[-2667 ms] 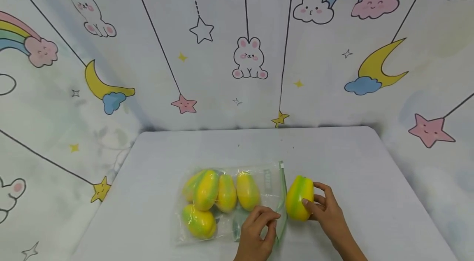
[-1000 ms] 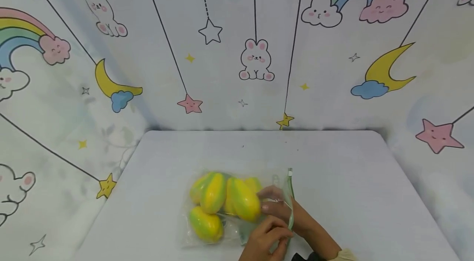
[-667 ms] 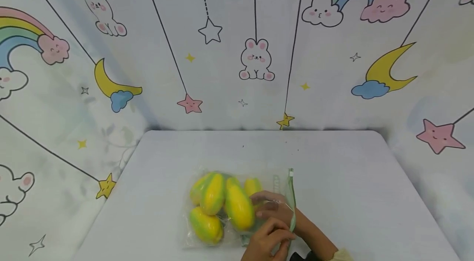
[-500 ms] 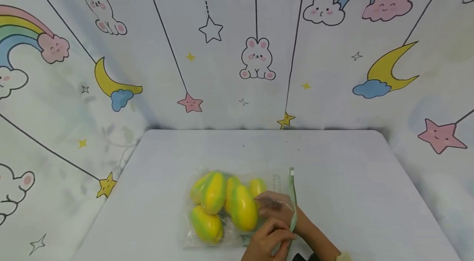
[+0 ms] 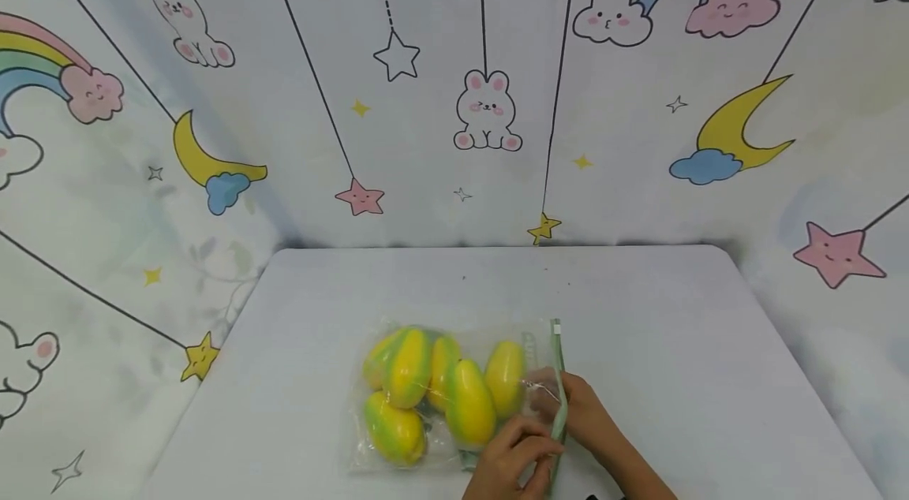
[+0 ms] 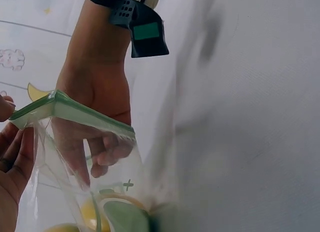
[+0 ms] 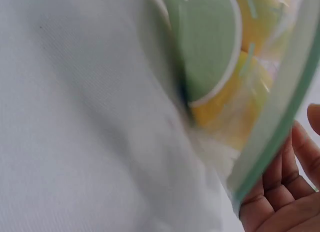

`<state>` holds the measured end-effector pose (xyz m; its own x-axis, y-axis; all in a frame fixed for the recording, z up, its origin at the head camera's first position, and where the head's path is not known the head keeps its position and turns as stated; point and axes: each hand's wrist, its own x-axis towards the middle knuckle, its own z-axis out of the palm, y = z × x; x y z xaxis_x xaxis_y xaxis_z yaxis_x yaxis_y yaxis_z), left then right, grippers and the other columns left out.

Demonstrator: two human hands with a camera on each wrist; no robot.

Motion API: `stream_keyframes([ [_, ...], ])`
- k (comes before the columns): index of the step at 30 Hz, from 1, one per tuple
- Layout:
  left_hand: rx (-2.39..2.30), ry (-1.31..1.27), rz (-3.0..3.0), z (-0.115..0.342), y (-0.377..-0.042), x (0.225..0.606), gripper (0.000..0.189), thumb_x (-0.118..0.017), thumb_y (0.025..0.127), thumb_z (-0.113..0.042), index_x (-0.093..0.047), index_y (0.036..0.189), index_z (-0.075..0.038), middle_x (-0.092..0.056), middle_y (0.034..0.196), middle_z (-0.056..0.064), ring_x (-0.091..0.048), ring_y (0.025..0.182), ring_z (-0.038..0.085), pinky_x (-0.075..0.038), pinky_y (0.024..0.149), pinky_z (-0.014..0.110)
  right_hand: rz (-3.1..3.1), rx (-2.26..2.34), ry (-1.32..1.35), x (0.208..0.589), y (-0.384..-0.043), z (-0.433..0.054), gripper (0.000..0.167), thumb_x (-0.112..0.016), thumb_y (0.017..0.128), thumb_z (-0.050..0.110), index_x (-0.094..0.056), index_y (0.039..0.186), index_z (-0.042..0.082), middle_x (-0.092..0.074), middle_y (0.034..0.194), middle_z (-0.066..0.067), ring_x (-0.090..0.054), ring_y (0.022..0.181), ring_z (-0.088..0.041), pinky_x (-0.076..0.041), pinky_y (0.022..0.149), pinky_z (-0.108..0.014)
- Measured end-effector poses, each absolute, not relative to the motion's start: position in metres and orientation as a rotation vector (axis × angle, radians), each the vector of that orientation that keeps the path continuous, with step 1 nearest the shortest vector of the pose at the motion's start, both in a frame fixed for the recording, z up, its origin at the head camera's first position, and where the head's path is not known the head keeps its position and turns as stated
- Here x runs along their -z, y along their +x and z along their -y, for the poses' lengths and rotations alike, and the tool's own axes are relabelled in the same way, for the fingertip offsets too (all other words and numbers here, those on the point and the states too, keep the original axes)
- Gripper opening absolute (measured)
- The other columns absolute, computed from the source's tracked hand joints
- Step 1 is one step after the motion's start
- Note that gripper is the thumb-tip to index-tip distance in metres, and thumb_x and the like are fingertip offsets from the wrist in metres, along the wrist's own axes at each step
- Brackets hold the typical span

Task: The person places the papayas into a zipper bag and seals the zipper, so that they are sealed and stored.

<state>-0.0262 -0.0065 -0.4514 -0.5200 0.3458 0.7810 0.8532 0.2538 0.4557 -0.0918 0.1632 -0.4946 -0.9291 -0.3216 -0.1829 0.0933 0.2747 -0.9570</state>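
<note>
A clear zip bag [image 5: 536, 342] with a green closure strip lies on its side, its mouth to the right. Several yellow-and-green papayas [image 5: 471, 404] are inside it. At the near part of the mouth, my left hand [image 5: 507, 457] pinches the bag's rim; the left wrist view shows the rim spread apart. My right hand [image 6: 92, 137] reaches through the mouth, its fingers inside the bag, loosely bent and holding nothing. A gap separates those fingers from the fruit below. In the right wrist view, the right hand [image 7: 280, 197] is partly hidden behind the strip.
The bag lies on a white table [image 5: 639, 303] with rounded back corners. A white patterned backdrop [image 5: 426, 129] with rabbits, stars and rainbows stands behind it and at the sides. A dark wrist device [image 6: 147, 29] sits on the right forearm.
Earlier the right hand held a papaya outside, right of the mouth. It carried the papaya into the bag, let go, and has drawn back toward the opening. The left hand stays at the rim.
</note>
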Motion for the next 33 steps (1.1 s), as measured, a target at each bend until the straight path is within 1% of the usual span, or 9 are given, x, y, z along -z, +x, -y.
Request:
stream_keyframes([
  [3,1.205,-1.057,2.0,0.006,-0.028,0.466,0.012,-0.059,0.094,0.0,-0.067,0.099,-0.007,-0.057,0.096,0.005,-0.055,0.075,0.009,-0.042,0.077,0.001,-2.179,1.734,-0.143,0.492,-0.092,-0.168,0.031,-0.065,0.095,0.025,-0.065,0.116,0.003,-0.068,0.11,-0.017,-0.063,0.085,-0.018,-0.054,0.072,-0.028],
  [6,1.215,-1.043,2.013,0.007,-0.028,0.475,0.016,-0.063,0.092,-0.002,-0.066,0.106,-0.008,-0.057,0.099,0.004,-0.055,0.076,0.007,-0.043,0.077,0.003,-2.174,1.788,-0.069,0.488,-0.092,-0.173,0.031,-0.061,0.097,0.024,-0.063,0.116,-0.001,-0.068,0.107,-0.02,-0.064,0.083,-0.019,-0.055,0.07,-0.029],
  [10,1.255,-1.032,2.026,0.011,-0.025,0.48,0.024,-0.067,0.091,-0.007,-0.063,0.115,-0.007,-0.057,0.103,0.004,-0.056,0.08,0.008,-0.046,0.079,0.006,-2.171,1.864,0.095,0.486,-0.091,-0.179,0.03,-0.054,0.101,0.022,-0.062,0.113,-0.004,-0.068,0.092,-0.015,-0.065,0.074,-0.018,-0.056,0.066,-0.03],
  [14,1.234,-0.94,2.036,0.021,-0.02,0.481,0.025,-0.068,0.09,-0.008,-0.064,0.114,-0.009,-0.058,0.107,0.004,-0.059,0.09,0.01,-0.049,0.083,0.012,-2.164,1.942,0.208,0.486,-0.089,-0.185,0.029,-0.051,0.102,0.02,-0.063,0.11,-0.006,-0.063,0.083,-0.01,-0.062,0.067,-0.018,-0.057,0.065,-0.031],
  [18,1.012,-0.708,2.054,0.033,-0.019,0.479,0.014,-0.058,0.096,-0.018,-0.067,0.104,-0.013,-0.059,0.11,0.01,-0.056,0.1,0.019,-0.045,0.09,0.022,-2.175,1.976,0.242,0.486,-0.088,-0.19,0.026,-0.052,0.102,0.016,-0.063,0.108,-0.007,-0.06,0.081,-0.011,-0.059,0.066,-0.018,-0.056,0.065,-0.03],
  [20,0.865,-0.553,2.104,0.04,-0.019,0.476,0.017,-0.055,0.097,-0.025,-0.068,0.101,-0.014,-0.058,0.116,0.015,-0.052,0.106,0.027,-0.04,0.093,0.032,-2.176,1.985,0.249,0.487,-0.087,-0.192,0.027,-0.051,0.102,0.016,-0.062,0.109,-0.007,-0.061,0.081,-0.011,-0.059,0.066,-0.018,-0.056,0.064,-0.03],
  [22,0.751,-0.395,2.21,0.045,-0.019,0.474,0.02,-0.058,0.093,-0.032,-0.067,0.103,-0.016,-0.053,0.127,0.019,-0.045,0.115,0.035,-0.035,0.094,0.043,-2.175,1.994,0.255,0.487,-0.086,-0.193,0.031,-0.048,0.104,0.019,-0.062,0.109,-0.007,-0.061,0.081,-0.01,-0.059,0.066,-0.018,-0.056,0.064,-0.031],
  [28,0.594,-0.113,2.6,0.057,-0.018,0.473,0.065,-0.076,0.077,-0.049,-0.056,0.132,-0.021,-0.032,0.15,0.021,-0.027,0.133,0.045,-0.03,0.099,0.061,-2.128,2.032,0.261,0.489,-0.081,-0.191,0.047,-0.038,0.107,0.032,-0.061,0.11,-0.008,-0.059,0.082,-0.01,-0.058,0.065,-0.016,-0.056,0.063,-0.032],
  [33,0.562,-0.096,2.731,0.061,-0.016,0.48,0.077,-0.072,0.079,-0.057,-0.046,0.144,-0.025,-0.025,0.156,0.019,-0.023,0.138,0.044,-0.03,0.103,0.061,-2.102,2.001,0.284,0.49,-0.078,-0.185,0.038,-0.043,0.105,0.027,-0.062,0.108,-0.006,-0.062,0.081,-0.009,-0.059,0.065,-0.017,-0.056,0.064,-0.032],
])
